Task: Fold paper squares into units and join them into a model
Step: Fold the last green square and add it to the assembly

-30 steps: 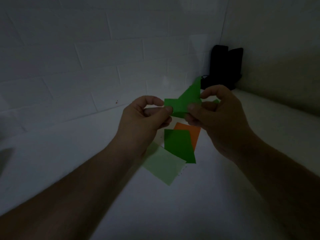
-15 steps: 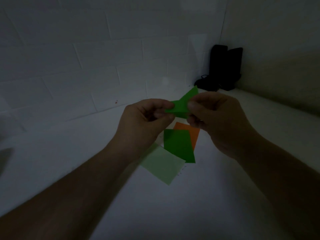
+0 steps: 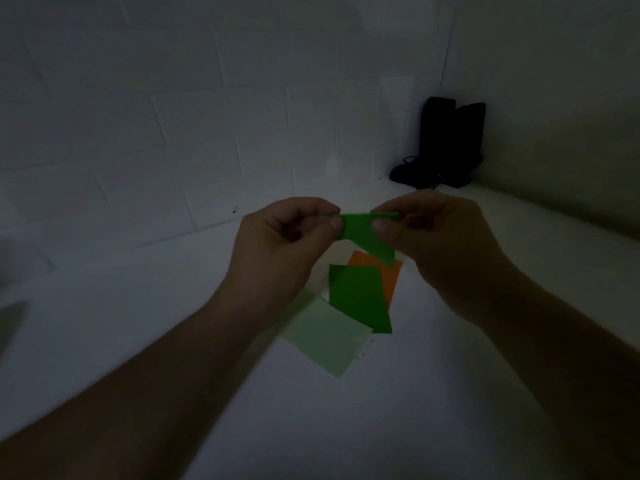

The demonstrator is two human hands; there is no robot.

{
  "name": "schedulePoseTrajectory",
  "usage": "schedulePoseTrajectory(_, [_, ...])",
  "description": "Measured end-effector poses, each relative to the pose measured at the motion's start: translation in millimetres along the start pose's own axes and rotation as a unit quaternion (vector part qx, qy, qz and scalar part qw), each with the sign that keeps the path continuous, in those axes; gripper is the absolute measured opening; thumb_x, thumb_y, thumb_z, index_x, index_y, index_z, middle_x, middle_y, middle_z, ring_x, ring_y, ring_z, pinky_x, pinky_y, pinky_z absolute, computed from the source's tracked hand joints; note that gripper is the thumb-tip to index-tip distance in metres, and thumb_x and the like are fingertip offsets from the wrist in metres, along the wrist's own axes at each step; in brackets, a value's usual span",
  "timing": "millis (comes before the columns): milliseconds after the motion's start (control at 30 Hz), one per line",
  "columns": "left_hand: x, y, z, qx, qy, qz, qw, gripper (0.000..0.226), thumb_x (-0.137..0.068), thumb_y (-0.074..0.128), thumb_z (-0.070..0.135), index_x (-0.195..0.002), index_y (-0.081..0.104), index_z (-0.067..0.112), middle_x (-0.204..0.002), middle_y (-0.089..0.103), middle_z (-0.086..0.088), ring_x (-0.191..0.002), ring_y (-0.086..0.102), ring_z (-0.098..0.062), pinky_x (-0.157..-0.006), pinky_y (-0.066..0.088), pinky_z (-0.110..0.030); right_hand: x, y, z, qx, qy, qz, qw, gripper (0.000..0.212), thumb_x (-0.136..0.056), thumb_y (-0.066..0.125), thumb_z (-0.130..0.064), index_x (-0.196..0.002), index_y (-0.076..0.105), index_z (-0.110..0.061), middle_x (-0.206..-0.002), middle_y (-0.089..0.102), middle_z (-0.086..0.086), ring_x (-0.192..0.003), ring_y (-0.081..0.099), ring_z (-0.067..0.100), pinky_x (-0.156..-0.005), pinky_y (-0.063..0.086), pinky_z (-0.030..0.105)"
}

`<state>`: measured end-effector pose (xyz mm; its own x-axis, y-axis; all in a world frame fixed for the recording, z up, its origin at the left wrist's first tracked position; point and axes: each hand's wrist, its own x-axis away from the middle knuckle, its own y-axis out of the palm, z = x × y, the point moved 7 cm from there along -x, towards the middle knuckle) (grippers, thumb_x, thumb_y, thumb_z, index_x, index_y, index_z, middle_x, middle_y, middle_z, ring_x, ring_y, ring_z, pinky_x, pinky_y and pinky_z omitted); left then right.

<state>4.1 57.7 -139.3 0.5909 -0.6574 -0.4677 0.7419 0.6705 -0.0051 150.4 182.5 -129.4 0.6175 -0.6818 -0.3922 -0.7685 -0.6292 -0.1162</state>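
Observation:
I hold a folded dark green paper piece [image 3: 367, 235] in the air above the white surface. My left hand [image 3: 284, 247] pinches its left end between thumb and forefinger. My right hand [image 3: 440, 240] pinches its right end the same way, and a flap of the piece hangs down toward me. Below my hands three loose squares lie overlapped on the surface: a dark green one [image 3: 360, 296], an orange one [image 3: 391, 275] partly under it, and a pale green one [image 3: 329, 339] nearest me.
The white surface [image 3: 311, 427] meets a white tiled wall [image 3: 173, 133] at the back and a plain wall on the right. A black object with cords [image 3: 446, 143] stands in the far right corner. The light is dim.
The green piece was turned over: its point, which stuck up toward the corner, now hangs down toward me. Both hands shifted their pinch along its top edge and moved slightly apart.

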Motion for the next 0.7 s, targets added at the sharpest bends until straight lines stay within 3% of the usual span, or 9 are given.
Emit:
schedulePoseTrajectory(167, [0.2, 3.4, -2.2, 0.033, -0.023, -0.010, 0.999, 0.015, -0.087, 0.074, -0.002, -0.092, 0.077, 0.012, -0.069, 0.073, 0.003, -0.067, 0.069, -0.011, -0.072, 0.055, -0.026, 1.5, 5.6, -0.2, -0.020, -0.010, -0.014, 1.000, 0.022, -0.086, 0.075, -0.005, -0.088, 0.077, -0.027, -0.085, 0.074, 0.006, -0.077, 0.070, 0.022, -0.071, 0.058, 0.033])
schedulePoseTrajectory(333, [3.2, 6.5, -2.2, 0.022, -0.019, -0.031, 0.999, 0.014, -0.087, 0.075, 0.002, -0.094, 0.079, 0.014, -0.077, 0.076, -0.007, -0.078, 0.075, -0.021, -0.079, 0.060, -0.033, 3.2, 6.8, -4.0, 0.029, -0.037, -0.012, 0.999, 0.018, -0.085, 0.076, -0.008, -0.084, 0.075, -0.026, -0.082, 0.076, -0.008, -0.078, 0.072, 0.007, -0.067, 0.057, 0.020])
schedulePoseTrajectory(467, [4.2, 6.7, -1.8, 0.016, -0.029, -0.038, 0.999, 0.015, -0.088, 0.075, 0.001, -0.094, 0.079, 0.014, -0.079, 0.078, -0.003, -0.079, 0.076, -0.016, -0.078, 0.059, -0.027, 2.6, 4.1, -6.4, 0.074, -0.057, -0.006, 0.996, 0.022, -0.087, 0.074, -0.010, -0.081, 0.073, -0.031, -0.076, 0.074, -0.020, -0.078, 0.070, -0.001, -0.067, 0.053, 0.012])
schedulePoseTrajectory(700, [3.3, 4.5, -5.0, -0.016, -0.056, -0.039, 0.998, 0.017, -0.089, 0.074, 0.004, -0.096, 0.080, 0.017, -0.086, 0.080, -0.004, -0.086, 0.077, -0.017, -0.083, 0.061, -0.029, 2.2, 0.9, -7.5, 0.146, -0.074, -0.005, 0.986, 0.020, -0.090, 0.074, -0.015, -0.084, 0.073, -0.034, -0.078, 0.072, -0.022, -0.078, 0.068, -0.006, -0.068, 0.051, 0.008])
